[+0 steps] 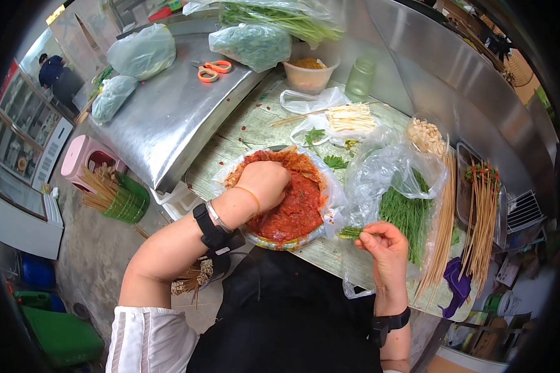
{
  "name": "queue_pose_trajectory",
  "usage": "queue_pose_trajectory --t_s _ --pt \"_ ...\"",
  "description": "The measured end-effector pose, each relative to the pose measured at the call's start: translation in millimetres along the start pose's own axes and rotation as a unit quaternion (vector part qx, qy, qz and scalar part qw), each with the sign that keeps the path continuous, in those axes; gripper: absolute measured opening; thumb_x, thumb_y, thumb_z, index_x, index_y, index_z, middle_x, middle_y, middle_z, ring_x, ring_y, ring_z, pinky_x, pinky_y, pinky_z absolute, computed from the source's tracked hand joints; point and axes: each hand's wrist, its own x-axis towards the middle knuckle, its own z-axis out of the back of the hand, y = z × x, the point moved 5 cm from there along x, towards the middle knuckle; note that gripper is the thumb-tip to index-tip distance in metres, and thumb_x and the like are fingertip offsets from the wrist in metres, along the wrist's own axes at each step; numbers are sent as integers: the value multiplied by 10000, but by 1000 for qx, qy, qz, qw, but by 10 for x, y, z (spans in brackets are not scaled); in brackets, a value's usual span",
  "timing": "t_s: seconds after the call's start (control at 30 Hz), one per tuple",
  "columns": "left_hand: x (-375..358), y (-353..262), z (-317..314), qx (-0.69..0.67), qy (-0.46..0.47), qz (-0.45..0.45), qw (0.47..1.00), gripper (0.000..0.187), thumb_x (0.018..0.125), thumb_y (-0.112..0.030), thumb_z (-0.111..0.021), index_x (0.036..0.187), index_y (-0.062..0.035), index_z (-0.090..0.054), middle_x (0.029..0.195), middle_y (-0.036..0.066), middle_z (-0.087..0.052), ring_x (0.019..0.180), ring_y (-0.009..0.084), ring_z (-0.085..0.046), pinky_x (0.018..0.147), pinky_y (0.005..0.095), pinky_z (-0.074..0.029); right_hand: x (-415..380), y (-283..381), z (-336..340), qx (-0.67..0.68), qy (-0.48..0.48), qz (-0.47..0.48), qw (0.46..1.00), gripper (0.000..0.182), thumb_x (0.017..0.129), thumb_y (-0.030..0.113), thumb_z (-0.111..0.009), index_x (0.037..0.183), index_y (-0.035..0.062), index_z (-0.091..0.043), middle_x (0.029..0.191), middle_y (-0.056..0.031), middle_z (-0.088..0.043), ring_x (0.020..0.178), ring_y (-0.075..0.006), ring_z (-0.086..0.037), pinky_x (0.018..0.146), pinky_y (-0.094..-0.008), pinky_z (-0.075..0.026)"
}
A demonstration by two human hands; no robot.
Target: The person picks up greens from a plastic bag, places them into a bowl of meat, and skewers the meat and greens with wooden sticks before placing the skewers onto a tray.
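Left hand (266, 182) over lumpy red paste (294, 211), right hand (382, 247) pinching thin green sprigs (350, 232)

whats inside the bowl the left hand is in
The bowl holds a chunky red mixture, more orange toward the far side. The left hand covers part; the bottom is hidden.

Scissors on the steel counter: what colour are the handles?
Orange; the scissors' handles show best in the head view.

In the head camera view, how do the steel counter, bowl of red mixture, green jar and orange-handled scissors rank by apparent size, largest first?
1. Steel counter
2. Bowl of red mixture
3. Green jar and orange-handled scissors: too alike to rank
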Motion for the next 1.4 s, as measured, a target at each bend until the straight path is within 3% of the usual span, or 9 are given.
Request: queue_pose_trajectory --t_s 0.3,0.4,0.47,0.53,0.63,0.8,1.23,1.33,1.4 --pt "-408 313 -31 -34 3 10 999 196 664 -84 -628 855 -43 -620 791 173 -594 781 329 -595 685 378 -489 -35 31 39 3 -6 11 1000 102 772 -43 -648 856 -17 -596 840 -56 -593 706 -134 -620 671 -236 -509" --pt "-517 467 60 -256 -158 63 951 147 723 -80 -610 848 -5 -627 785 120 -645 731 275 -620 678 338 -495 -15 25 -13 -3 -5 4 1000 108 764 -41 -657 852 -17 -598 838 -54 -597 707 -129 -618 672 -236 -506" --pt "-538 553 -19 -575 -201 76 789 162 805 -58 -571 937 26 -611 821 47 -649 732 161 -612 673 283 -487 -1 29 -54 -19 -1 -4 1000 113 759 -41 -662 851 -17 -600 838 -53 -599 713 -122 -614 677 -233 -501" --pt "-539 520 -31 -606 -183 79 770 195 857 -61 -522 1011 34 -594 863 13 -634 773 85 -584 682 246 -483 7 31 -77 -39 1 -12 999 118 755 -40 -667 850 -16 -602 837 -51 -602 719 -115 -609 682 -230 -496" --pt "-544 338 -72 -796 -112 142 578 197 854 -52 -498 1017 -17 -602 910 12 -625 791 78 -569 662 214 -448 11 16 -108 -62 16 -4 998 125 751 -40 -670 855 -10 -608 840 -46 -608 735 -101 -597 694 -223 -485" --pt "-600 222 -199 -798 -81 120 585 191 827 -44 -497 990 -26 -594 925 40 -643 647 55 -538 574 194 -439 -3 46 -198 -85 47 3 995 116 754 -47 -663 850 -11 -609 851 -46 -606 753 -101 -589 701 -215 -477" --pt "-654 114 -200 -802 -85 112 580 253 853 1 -431 1089 19 -520 974 108 -627 817 193 -645 713 264 -526 18 161 -410 -177 81 25 981 113 742 -62 -663 828 -3 -618 851 -26 -573 742 -83 -564 672 -195 -461" --pt "-635 108 -221 -834 -67 113 535 238 847 25 -437 1067 17 -528 954 97 -628 825 193 -645 720 267 -526 62 240 -448 -194 81 39 977 113 736 -53 -668 825 -2 -620 848 -28 -575 745 -83 -560 655 -198 -459" --pt "-629 140 -199 -763 -137 73 628 207 860 14 -462 1056 21 -527 939 95 -634 843 185 -640 753 275 -522 75 276 -469 -235 94 61 966 105 730 -36 -677 813 3 -626 846 -32 -576 742 -86 -560 640 -201 -459"
